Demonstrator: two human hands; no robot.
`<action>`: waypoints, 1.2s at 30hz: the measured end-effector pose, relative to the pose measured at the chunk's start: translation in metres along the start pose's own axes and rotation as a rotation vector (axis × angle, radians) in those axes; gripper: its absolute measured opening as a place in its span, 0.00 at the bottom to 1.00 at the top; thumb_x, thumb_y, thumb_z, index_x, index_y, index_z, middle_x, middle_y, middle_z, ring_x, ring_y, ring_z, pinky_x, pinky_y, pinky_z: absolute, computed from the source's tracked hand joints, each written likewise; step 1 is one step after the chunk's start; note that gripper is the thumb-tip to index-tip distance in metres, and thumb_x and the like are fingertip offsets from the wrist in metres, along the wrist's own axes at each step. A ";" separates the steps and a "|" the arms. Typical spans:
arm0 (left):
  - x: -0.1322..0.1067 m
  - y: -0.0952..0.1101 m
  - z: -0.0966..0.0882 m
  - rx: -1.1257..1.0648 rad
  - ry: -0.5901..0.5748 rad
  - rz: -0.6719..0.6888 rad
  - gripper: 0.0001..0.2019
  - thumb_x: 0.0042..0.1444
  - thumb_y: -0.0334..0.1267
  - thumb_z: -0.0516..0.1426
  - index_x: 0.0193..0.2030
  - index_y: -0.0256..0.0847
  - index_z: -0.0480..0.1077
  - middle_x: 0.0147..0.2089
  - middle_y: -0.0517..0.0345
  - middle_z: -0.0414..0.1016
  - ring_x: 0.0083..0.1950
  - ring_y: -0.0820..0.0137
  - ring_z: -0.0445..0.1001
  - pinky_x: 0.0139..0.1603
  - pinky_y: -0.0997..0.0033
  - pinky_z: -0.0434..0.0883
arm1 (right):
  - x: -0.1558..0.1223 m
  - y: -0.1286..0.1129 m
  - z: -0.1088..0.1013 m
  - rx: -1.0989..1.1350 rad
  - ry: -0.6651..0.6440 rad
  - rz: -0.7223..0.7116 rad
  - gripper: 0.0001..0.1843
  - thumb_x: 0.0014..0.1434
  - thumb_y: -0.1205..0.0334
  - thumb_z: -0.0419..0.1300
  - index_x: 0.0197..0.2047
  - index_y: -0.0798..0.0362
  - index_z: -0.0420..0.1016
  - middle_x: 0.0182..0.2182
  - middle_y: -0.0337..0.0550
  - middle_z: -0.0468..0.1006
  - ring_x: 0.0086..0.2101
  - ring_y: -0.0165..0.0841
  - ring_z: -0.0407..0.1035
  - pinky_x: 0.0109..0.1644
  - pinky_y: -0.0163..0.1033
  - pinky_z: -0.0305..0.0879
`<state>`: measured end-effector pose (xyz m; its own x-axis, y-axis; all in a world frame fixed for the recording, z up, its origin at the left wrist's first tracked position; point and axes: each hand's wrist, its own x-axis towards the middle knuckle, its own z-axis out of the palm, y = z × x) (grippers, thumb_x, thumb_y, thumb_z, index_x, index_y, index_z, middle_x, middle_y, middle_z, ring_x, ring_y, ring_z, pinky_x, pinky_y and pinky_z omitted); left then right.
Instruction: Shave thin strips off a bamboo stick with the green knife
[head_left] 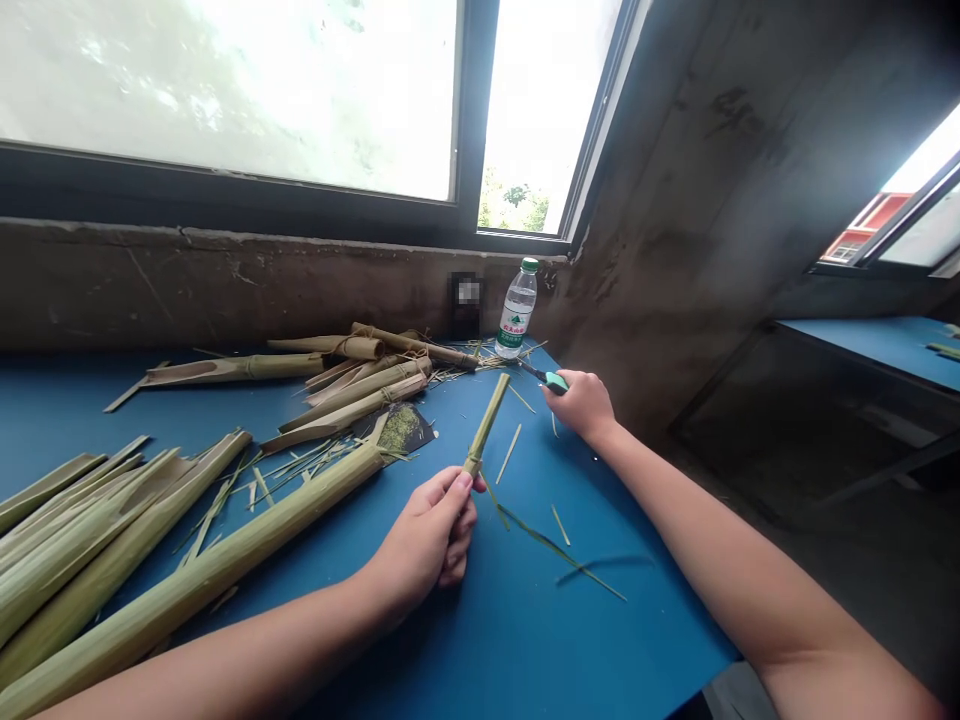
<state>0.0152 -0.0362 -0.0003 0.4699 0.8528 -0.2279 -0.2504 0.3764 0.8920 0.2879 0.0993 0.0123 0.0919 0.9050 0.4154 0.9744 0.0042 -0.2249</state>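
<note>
My left hand (427,530) grips a short green stalk (486,425), which stands up from my fist and tilts away from me. My right hand (581,405) is farther forward and holds small scissors (556,381) with a teal handle, their dark blades pointing left. The two hands are apart. Long split green stalks (112,540) lie in a heap to the left of my left hand. Tied, rolled bundles of dried stalk (360,385) lie farther back, near the wall. Thin green scraps (540,540) are scattered below my right hand.
The blue table (525,620) runs along a concrete sill (225,285) under a dark-framed window (472,120). A plastic water bottle (517,310) stands at the back. A concrete wall (675,220) rises to the right, and another blue table (885,350) lies beyond it.
</note>
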 end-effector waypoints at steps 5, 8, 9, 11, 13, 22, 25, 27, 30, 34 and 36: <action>0.000 0.002 -0.001 -0.059 0.068 0.041 0.13 0.67 0.52 0.53 0.47 0.45 0.63 0.26 0.69 0.56 0.18 0.80 0.48 0.15 0.80 0.49 | -0.018 -0.030 -0.008 0.055 -0.019 -0.210 0.14 0.59 0.53 0.58 0.26 0.50 0.68 0.25 0.44 0.76 0.27 0.35 0.66 0.32 0.38 0.49; 0.001 0.004 -0.002 -0.069 0.073 0.026 0.13 0.68 0.52 0.52 0.47 0.45 0.63 0.25 0.70 0.55 0.18 0.81 0.47 0.16 0.80 0.48 | -0.032 -0.049 -0.009 0.053 -0.103 -0.322 0.10 0.57 0.56 0.59 0.26 0.50 0.69 0.25 0.44 0.77 0.28 0.35 0.67 0.32 0.38 0.49; 0.001 0.004 -0.002 -0.070 0.072 0.023 0.13 0.68 0.52 0.52 0.47 0.44 0.63 0.26 0.70 0.55 0.18 0.81 0.47 0.16 0.80 0.48 | -0.036 -0.055 -0.008 0.047 -0.132 -0.353 0.09 0.56 0.56 0.59 0.27 0.50 0.70 0.26 0.44 0.77 0.28 0.35 0.68 0.33 0.38 0.49; 0.001 0.004 -0.002 -0.068 0.071 0.025 0.13 0.68 0.51 0.52 0.47 0.44 0.63 0.26 0.70 0.54 0.18 0.81 0.47 0.17 0.80 0.48 | -0.045 -0.065 -0.006 0.030 -0.185 -0.408 0.07 0.54 0.57 0.60 0.28 0.50 0.72 0.27 0.44 0.78 0.29 0.36 0.69 0.33 0.38 0.49; 0.001 0.004 -0.003 -0.059 0.070 0.029 0.13 0.68 0.51 0.52 0.45 0.44 0.63 0.25 0.70 0.54 0.18 0.81 0.46 0.16 0.80 0.49 | -0.051 -0.072 -0.003 0.017 -0.234 -0.443 0.07 0.54 0.57 0.61 0.28 0.50 0.73 0.27 0.43 0.78 0.29 0.36 0.69 0.33 0.38 0.49; 0.005 0.002 -0.001 0.014 0.086 -0.043 0.14 0.69 0.52 0.49 0.40 0.45 0.60 0.23 0.71 0.50 0.18 0.80 0.43 0.15 0.80 0.46 | -0.045 -0.068 0.001 -0.156 -0.248 -0.400 0.09 0.55 0.56 0.60 0.31 0.51 0.78 0.30 0.47 0.80 0.32 0.38 0.72 0.34 0.38 0.54; 0.007 0.002 -0.001 0.041 0.095 -0.068 0.14 0.69 0.53 0.48 0.39 0.45 0.59 0.24 0.72 0.49 0.18 0.80 0.43 0.15 0.81 0.45 | -0.038 -0.065 0.004 -0.187 -0.238 -0.381 0.10 0.56 0.56 0.59 0.33 0.51 0.78 0.31 0.47 0.80 0.33 0.39 0.73 0.35 0.38 0.56; 0.007 0.003 -0.001 0.048 0.097 -0.085 0.15 0.69 0.53 0.48 0.39 0.45 0.58 0.24 0.72 0.50 0.18 0.80 0.43 0.15 0.81 0.44 | -0.029 -0.059 0.007 -0.185 -0.246 -0.336 0.11 0.57 0.55 0.58 0.34 0.51 0.79 0.32 0.48 0.80 0.34 0.40 0.74 0.36 0.38 0.58; 0.002 0.000 0.001 0.088 0.062 -0.086 0.16 0.69 0.54 0.48 0.37 0.45 0.57 0.23 0.72 0.49 0.18 0.80 0.43 0.15 0.80 0.44 | -0.007 -0.034 0.006 -0.195 -0.222 -0.118 0.14 0.60 0.53 0.57 0.37 0.51 0.80 0.34 0.51 0.81 0.35 0.42 0.75 0.38 0.39 0.61; -0.005 -0.006 0.004 0.176 -0.032 -0.029 0.19 0.67 0.58 0.50 0.36 0.44 0.58 0.21 0.72 0.48 0.19 0.79 0.44 0.15 0.80 0.45 | 0.017 0.015 -0.001 -0.167 -0.198 0.225 0.17 0.62 0.50 0.56 0.40 0.52 0.81 0.38 0.55 0.81 0.39 0.45 0.75 0.39 0.41 0.64; -0.004 -0.008 0.004 0.158 -0.032 -0.025 0.20 0.66 0.60 0.50 0.37 0.44 0.58 0.22 0.73 0.47 0.18 0.80 0.43 0.14 0.81 0.45 | 0.020 0.030 -0.001 -0.139 -0.197 0.283 0.17 0.62 0.50 0.57 0.39 0.51 0.81 0.38 0.54 0.80 0.40 0.46 0.75 0.39 0.41 0.64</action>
<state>0.0182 -0.0436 -0.0048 0.5021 0.8307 -0.2404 -0.1033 0.3336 0.9370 0.3195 0.1174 0.0144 0.3340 0.9265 0.1734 0.9358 -0.3039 -0.1788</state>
